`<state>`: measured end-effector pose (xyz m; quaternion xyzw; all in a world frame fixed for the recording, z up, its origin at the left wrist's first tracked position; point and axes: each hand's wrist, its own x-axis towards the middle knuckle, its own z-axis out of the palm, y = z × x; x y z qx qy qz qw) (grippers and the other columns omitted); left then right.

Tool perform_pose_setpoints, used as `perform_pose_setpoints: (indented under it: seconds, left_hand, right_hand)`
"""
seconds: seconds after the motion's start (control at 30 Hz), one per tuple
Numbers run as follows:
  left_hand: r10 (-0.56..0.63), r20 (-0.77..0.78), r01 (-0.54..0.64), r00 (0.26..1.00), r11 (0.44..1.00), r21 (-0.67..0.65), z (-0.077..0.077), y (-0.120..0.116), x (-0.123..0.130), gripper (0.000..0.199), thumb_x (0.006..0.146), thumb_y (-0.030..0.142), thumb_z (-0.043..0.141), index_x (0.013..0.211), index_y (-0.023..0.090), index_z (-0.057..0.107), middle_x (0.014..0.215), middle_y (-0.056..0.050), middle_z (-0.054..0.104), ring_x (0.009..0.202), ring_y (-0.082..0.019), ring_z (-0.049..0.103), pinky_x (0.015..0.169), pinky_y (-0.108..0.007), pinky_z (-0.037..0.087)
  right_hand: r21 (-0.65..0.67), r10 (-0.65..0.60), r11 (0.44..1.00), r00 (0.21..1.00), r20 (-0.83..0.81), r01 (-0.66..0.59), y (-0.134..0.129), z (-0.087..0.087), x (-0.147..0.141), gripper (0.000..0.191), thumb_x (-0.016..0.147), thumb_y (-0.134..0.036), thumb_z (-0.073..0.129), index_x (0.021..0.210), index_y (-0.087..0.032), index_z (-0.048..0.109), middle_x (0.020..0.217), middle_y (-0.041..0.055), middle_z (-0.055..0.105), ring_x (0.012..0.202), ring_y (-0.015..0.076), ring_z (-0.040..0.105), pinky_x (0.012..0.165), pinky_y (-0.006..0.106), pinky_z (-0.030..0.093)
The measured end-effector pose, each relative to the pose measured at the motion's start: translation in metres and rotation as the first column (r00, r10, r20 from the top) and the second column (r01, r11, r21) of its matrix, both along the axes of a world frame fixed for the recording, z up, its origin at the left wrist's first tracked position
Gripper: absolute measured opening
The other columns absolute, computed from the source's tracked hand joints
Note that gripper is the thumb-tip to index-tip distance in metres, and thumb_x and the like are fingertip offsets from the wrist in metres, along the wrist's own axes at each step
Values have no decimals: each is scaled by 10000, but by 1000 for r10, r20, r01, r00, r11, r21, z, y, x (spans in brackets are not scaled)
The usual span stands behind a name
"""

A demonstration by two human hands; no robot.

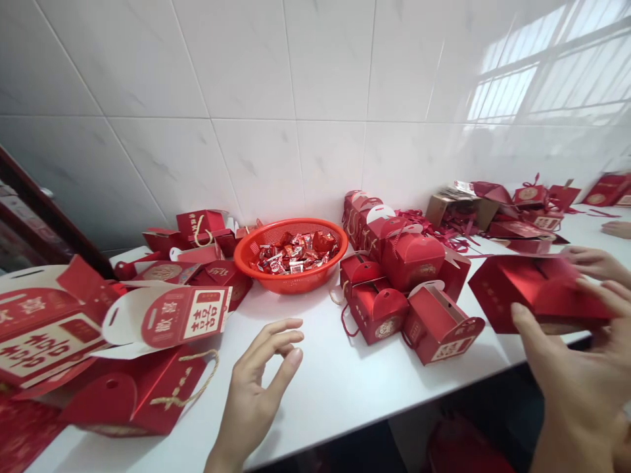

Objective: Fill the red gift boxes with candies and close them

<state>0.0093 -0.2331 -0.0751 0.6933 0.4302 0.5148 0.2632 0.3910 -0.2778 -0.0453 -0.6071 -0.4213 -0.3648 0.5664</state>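
My left hand (256, 387) hovers over the white table with fingers curved and apart, holding nothing. It is in front of an orange-red plastic basket (290, 284) of small wrapped candies (298, 253). At the right, my right hand (576, 355) has thumb and fingers spread around a red gift box (522, 289) at the table's front edge. Another person's hand (599, 263) is just behind that box; whether it touches the box is unclear. Several closed red gift boxes (379, 312) stand between my hands.
Partly folded red boxes (182, 318) with rope handles are piled at the left. Red ribbons (444, 233) and more boxes (525, 230) lie at the back right. A tiled wall (325, 151) closes off the table's back. Another hand (616, 228) shows at the far right.
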Motion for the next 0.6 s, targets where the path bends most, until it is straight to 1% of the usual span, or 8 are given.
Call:
perform_pose_setpoints:
  seconds: [0.1, 0.23, 0.3, 0.37, 0.43, 0.5, 0.57, 0.6]
  left_hand:
    - [-1, -6, 1, 1000, 1000, 1, -1, 0, 0, 150, 934, 344, 630, 943, 247, 744, 1182, -95, 696, 1012, -230, 672, 786, -322, 593]
    - [19, -11, -18, 1000, 1000, 5, 0, -1, -1, 131, 936, 318, 628, 921, 252, 741, 1158, -78, 705, 1029, -221, 674, 787, -302, 588]
    - [26, -20, -26, 999, 1000, 15, 1, -2, -3, 130, 940, 307, 623, 912, 250, 736, 1148, -73, 708, 1039, -218, 676, 804, -300, 582]
    - [55, -40, -54, 998, 998, 34, 1, -1, -7, 134, 948, 295, 611, 916, 250, 733, 1149, -66, 708, 1063, -215, 675, 849, -309, 572]
    - [119, -78, -113, 990, 991, 73, 1, -1, -11, 136, 955, 284, 600, 927, 255, 730, 1157, -57, 706, 1095, -216, 669, 906, -330, 558]
    - [219, -114, -202, 969, 968, 147, 1, 1, -15, 124, 951, 272, 604, 941, 258, 727, 1184, -53, 694, 1118, -224, 660, 963, -369, 539]
    - [356, -98, -323, 930, 913, 250, 3, 2, -19, 106, 936, 258, 624, 978, 254, 721, 1238, -61, 666, 1139, -240, 647, 1013, -419, 521]
    - [434, -61, -397, 899, 865, 306, 5, 3, -21, 115, 927, 246, 635, 1009, 251, 716, 1267, -69, 650, 1157, -250, 637, 1040, -446, 508]
  right_hand:
    - [-45, 47, 998, 999, -11, -47, 9, -14, 11, 571, 705, -487, 840, 1162, -161, 739, 1148, 189, 704, 1150, 400, 644, 1011, 551, 471]
    - [-148, 130, 977, 980, -148, -152, 16, -35, 13, 594, 716, -586, 791, 1123, -155, 745, 1171, 202, 684, 1163, 390, 624, 981, 537, 474]
    - [-164, 107, 975, 966, -237, -149, 19, -42, 14, 659, 668, -662, 787, 1099, -165, 752, 1162, 207, 688, 1136, 396, 627, 867, 517, 500]
    - [-170, 79, 974, 930, -359, -149, 22, -49, 16, 691, 592, -708, 807, 1045, -188, 767, 1112, 196, 705, 1040, 375, 653, 716, 467, 498]
    - [-172, 69, 972, 889, -453, -163, 26, -56, 19, 677, 518, -720, 835, 965, -214, 777, 1033, 176, 717, 919, 335, 663, 621, 428, 469]
    - [-174, 80, 966, 863, -498, -190, 30, -63, 21, 659, 492, -735, 835, 913, -232, 775, 957, 162, 711, 836, 309, 655, 586, 423, 456]
    - [-167, 86, 967, 862, -500, -193, 32, -67, 22, 677, 505, -786, 796, 901, -238, 776, 940, 170, 708, 827, 328, 665, 603, 458, 472]
    - [-153, 87, 972, 874, -478, -180, 32, -68, 22, 698, 520, -813, 770, 911, -236, 780, 962, 183, 711, 873, 362, 677, 641, 495, 491]
